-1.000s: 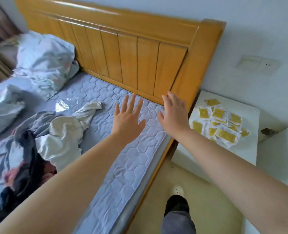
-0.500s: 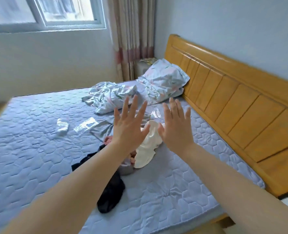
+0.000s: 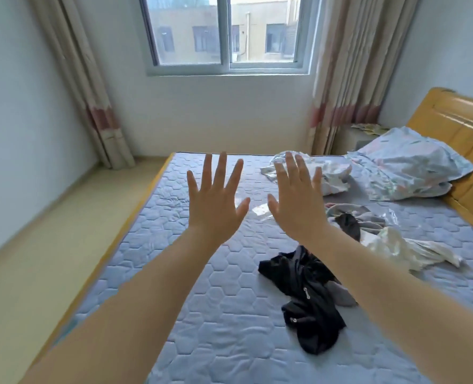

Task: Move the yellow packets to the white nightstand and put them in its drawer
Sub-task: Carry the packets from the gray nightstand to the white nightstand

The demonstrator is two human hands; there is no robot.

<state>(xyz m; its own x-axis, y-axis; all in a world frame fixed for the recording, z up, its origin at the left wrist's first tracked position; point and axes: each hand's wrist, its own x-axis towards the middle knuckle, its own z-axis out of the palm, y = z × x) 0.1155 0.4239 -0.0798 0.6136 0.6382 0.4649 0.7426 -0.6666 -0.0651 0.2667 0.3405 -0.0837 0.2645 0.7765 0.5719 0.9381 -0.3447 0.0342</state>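
A black garment (image 3: 307, 286) lies crumpled on the quilted mattress (image 3: 202, 314), a patterned pillow (image 3: 412, 167) beside the headboard (image 3: 462, 126).

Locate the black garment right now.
Head view, lower right of centre: the black garment lies crumpled on the mattress, just left of the white cloth.

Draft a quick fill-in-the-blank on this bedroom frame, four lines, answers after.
1. Fingers straight and spread, the left hand and right hand are both ___, not shut.
2. The black garment lies crumpled on the quilted ___.
3. The floral pillow rests next to the wooden ___.
4. Curtains hang on either side of the ___.
Missing words: open; mattress; headboard; window.
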